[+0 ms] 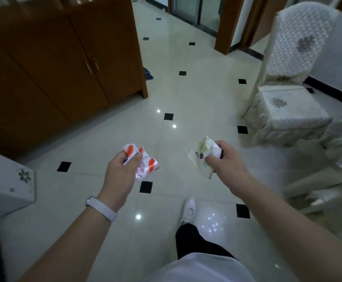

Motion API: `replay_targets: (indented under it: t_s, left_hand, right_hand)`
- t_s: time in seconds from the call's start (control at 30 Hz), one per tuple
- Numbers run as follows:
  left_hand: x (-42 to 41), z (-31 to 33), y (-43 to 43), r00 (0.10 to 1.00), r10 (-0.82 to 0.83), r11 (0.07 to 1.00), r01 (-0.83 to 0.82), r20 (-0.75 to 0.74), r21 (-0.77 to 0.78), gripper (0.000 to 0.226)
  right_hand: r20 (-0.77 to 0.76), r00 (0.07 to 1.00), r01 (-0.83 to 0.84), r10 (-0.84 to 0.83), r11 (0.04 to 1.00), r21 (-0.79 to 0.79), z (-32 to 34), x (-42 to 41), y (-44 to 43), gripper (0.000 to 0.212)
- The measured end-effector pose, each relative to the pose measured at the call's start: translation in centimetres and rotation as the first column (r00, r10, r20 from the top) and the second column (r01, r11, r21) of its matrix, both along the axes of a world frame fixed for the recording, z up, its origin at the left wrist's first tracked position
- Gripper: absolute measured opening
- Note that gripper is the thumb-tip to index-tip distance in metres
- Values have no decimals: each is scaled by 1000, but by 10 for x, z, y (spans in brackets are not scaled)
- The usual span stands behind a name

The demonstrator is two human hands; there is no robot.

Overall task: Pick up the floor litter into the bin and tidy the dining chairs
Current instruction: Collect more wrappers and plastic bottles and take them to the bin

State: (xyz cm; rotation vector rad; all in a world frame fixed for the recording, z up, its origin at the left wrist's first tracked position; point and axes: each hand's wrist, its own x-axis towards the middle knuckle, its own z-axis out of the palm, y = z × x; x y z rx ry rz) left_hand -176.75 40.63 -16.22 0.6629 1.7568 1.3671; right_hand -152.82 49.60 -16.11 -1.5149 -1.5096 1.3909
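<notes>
Above the tiled floor [196, 98], our left grip [119, 176] pinches a crumpled white-and-orange wrapper [145, 166] that juts past the fingers. Our right grip [226, 161] clutches a wadded, flower-printed white tissue [203, 154], near a covered dining chair [286, 110].

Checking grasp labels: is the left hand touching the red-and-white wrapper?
Touching. The head view shows the left hand pinching the red-and-white wrapper between thumb and curled fingers, with no gap.

Bare forearms, white wristband [101, 208] on left wrist, white top [202, 267], black trousers [194, 241], white sneaker [189, 209].
</notes>
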Motion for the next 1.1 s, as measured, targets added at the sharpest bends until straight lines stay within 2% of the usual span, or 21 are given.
replay_targets:
  t_s: [0.17, 0.3, 0.47, 0.67, 0.87, 1.1]
  left_hand:
    - [-27, 18, 94, 997, 57, 998, -59, -45, -36, 11]
    - [-33, 35, 176, 995, 32, 999, -34, -95, -21, 11]
    - [-28, 31, 255, 997, -25, 1000, 23, -67, -20, 25]
    - [-42, 12, 349, 994, -99, 994, 97, -40, -51, 36]
    - [-64, -5, 467, 984, -175, 985, 175, 31, 4, 12]
    - [-100, 6, 631, 953, -286, 958, 283, 99, 41, 12]
  right_hand:
    - [-76, 996, -57, 53, 997, -53, 2, -41, 103, 11]
    - [-93, 990, -109, 107, 994, -12, 27, -55, 191, 14]
    - [-114, 993, -11, 13, 1000, 15, 41, -48, 269, 14]
    - [-67, 996, 58, -62, 996, -63, 19, -41, 327, 12]
    - [26, 993, 116, -115, 991, -67, 8, -56, 420, 13]
    - [106, 972, 206, -209, 978, 32, 40, -89, 562, 12]
